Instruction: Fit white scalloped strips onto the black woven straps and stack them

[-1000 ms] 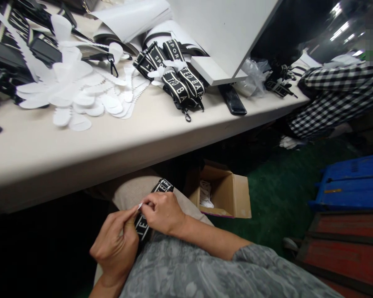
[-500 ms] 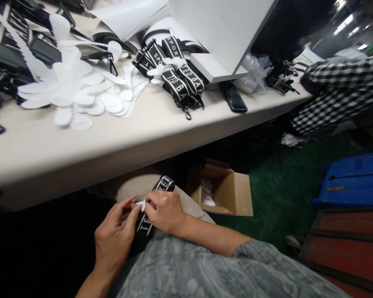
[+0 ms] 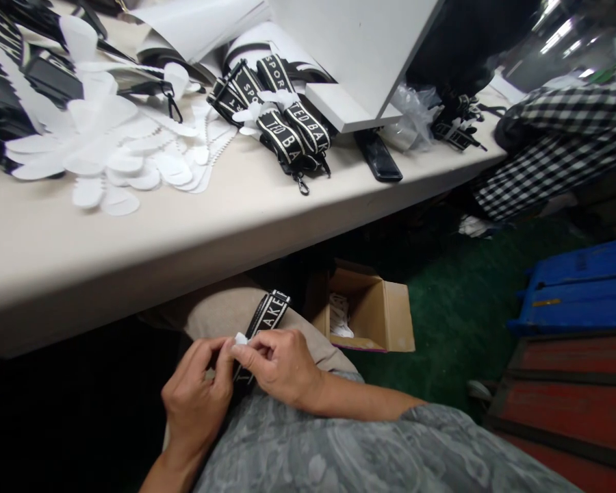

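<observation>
Over my lap, my left hand [image 3: 200, 390] and my right hand [image 3: 282, 363] meet with their fingertips pinched on a small white tie strip [image 3: 241, 339]. Only a short piece of the strip shows between the fingers. Beneath the hands, a black strap with white lettering [image 3: 271, 311] lies across my thigh, partly covered by them. Whether the strip goes round the strap is hidden. On the table, a bundle of folded lettered straps [image 3: 287, 127] with metal clips has white strips round it. A pile of white strips [image 3: 103, 144] with rounded ends and toothed edges lies farther left.
A dark phone [image 3: 380, 157] lies on the cream table [image 3: 195, 233] beside a white stand [image 3: 349, 113]. An open carton [image 3: 369, 308] with white pieces inside stands below the table edge. Blue [image 3: 585, 281] and red crates [image 3: 569, 404] are at right, near a person's checkered sleeve [image 3: 580, 130].
My hands have drawn closer together, and less of the white strip shows between the fingertips. More of the strap's upper part is visible. The whole view has shifted slightly.
</observation>
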A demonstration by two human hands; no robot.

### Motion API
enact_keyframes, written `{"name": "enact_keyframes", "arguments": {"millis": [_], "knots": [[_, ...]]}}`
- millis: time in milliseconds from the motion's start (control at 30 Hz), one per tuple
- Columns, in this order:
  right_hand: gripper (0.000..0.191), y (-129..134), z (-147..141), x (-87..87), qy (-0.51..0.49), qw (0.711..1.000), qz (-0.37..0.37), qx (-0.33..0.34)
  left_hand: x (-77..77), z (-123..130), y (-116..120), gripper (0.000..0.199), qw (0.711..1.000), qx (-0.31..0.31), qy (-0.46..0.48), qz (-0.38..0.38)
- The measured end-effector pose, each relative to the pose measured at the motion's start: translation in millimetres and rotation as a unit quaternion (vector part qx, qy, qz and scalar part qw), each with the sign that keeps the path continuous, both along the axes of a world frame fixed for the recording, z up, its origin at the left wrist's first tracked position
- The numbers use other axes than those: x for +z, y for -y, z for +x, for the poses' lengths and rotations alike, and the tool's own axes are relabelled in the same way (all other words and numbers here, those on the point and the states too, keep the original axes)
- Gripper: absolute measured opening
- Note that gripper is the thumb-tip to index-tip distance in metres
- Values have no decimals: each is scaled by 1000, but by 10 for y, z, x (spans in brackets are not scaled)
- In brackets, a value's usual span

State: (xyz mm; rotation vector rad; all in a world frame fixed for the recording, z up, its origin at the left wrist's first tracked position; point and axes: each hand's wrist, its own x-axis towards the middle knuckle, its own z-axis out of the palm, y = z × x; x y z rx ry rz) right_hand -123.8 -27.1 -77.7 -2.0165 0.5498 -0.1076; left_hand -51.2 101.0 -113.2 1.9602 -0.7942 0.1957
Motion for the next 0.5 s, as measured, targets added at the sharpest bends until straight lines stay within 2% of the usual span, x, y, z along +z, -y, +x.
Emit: {"name": "enact_keyframes", "arguments": {"millis": [100, 167, 233, 367, 433, 500], "knots": [[32, -9, 73, -3, 1, 997, 82, -16, 27, -82, 5, 12, 1000, 11, -5, -13], [28, -12, 118, -12, 22, 996, 91, -11, 24, -95, -1, 17, 995, 31, -94, -24], [28, -14, 128, -21, 34, 998, 51, -14, 11, -91, -3, 23, 975, 66, -207, -45], [32, 18, 65, -55, 40, 997, -67, -13, 14, -45, 44, 34, 905, 152, -370, -147], [32, 61, 46, -100, 38, 994, -101, -8, 44, -2, 102, 38, 865, 161, -429, -206], [33, 111, 62, -167, 31, 993, -114, -13, 88, 57, 173, 45, 822, 141, -491, -253]]}}
